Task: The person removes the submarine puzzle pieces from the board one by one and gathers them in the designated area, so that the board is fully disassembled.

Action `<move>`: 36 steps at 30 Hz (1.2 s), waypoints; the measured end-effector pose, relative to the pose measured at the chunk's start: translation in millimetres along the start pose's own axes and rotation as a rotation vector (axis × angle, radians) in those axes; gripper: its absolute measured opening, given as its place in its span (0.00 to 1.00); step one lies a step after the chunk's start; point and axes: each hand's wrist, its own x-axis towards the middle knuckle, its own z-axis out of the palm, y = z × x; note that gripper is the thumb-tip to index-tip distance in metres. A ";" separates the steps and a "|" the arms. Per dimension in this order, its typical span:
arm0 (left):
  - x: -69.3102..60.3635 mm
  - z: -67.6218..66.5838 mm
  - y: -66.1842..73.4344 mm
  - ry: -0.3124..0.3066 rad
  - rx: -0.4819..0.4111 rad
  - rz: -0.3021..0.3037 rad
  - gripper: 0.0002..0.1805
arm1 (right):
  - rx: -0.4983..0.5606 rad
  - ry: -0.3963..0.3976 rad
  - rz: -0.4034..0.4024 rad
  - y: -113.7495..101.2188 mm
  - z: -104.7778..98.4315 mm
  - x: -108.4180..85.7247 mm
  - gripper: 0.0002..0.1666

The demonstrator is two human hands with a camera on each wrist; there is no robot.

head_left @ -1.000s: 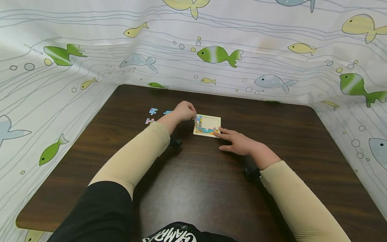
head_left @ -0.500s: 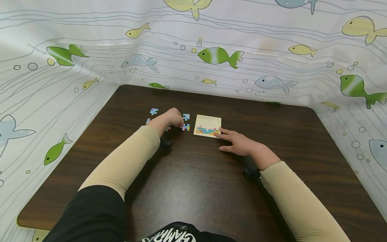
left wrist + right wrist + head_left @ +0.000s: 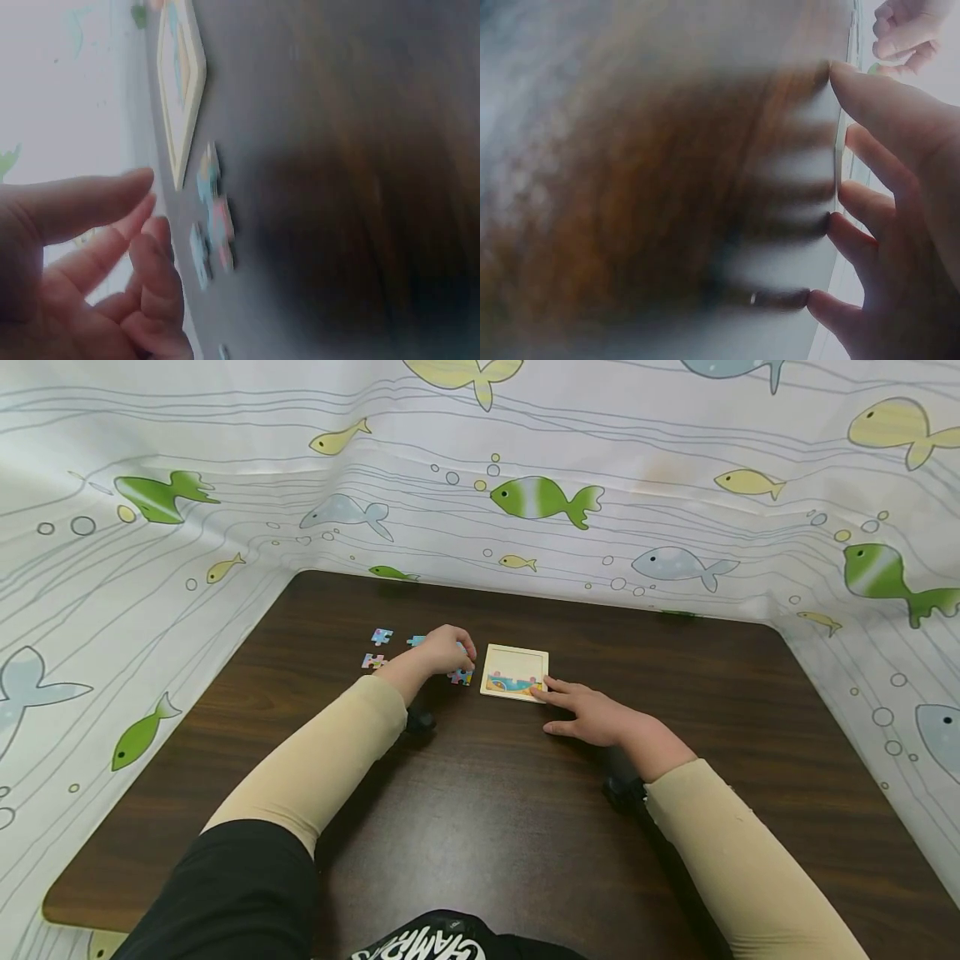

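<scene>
from my end i'd judge the puzzle less than half done: the bottom strip of the board [image 3: 517, 661] is filled with joined picture pieces, and the larger part above is bare. left over are loose pieces flat on the table [image 3: 517, 810], left of the board: a far blue piece [image 3: 382, 636], a pinkish piece [image 3: 373, 661] just nearer, another blue piece [image 3: 416, 641] beside the wrist, and a multicoloured piece [image 3: 461, 677] partly under the left hand [image 3: 444, 652]. that hand may hide more, so i won't count them.

as for grip, in the left wrist view i see that hand's fingers loosely bent, thumb apart from them, pinching nothing i can make out. the nearest pieces lie just beside those fingertips; the board is near, to the right, apart from them. the right hand [image 3: 588, 714] lies spread, fingers on the board's lower right corner, gripping nothing.
</scene>
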 end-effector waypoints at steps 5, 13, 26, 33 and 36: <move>7.1 15.4 7.5 -0.097 0.034 0.043 0.12 | 0.004 -0.013 0.002 0.7 -1.5 1.0 0.43; 8.7 27.0 11.4 -0.128 0.115 0.066 0.13 | 0.011 -0.021 -0.001 -0.9 -4.9 2.7 0.45; 7.6 27.3 12.2 -0.129 0.109 0.050 0.10 | -0.203 0.041 0.070 -25.2 0.5 10.6 0.43; 7.0 25.9 14.2 -0.128 0.111 0.034 0.10 | -0.260 0.085 0.002 -27.3 6.3 13.8 0.43; 7.7 25.6 13.5 -0.132 0.107 0.032 0.10 | -0.285 0.082 -0.026 -27.8 8.0 15.6 0.44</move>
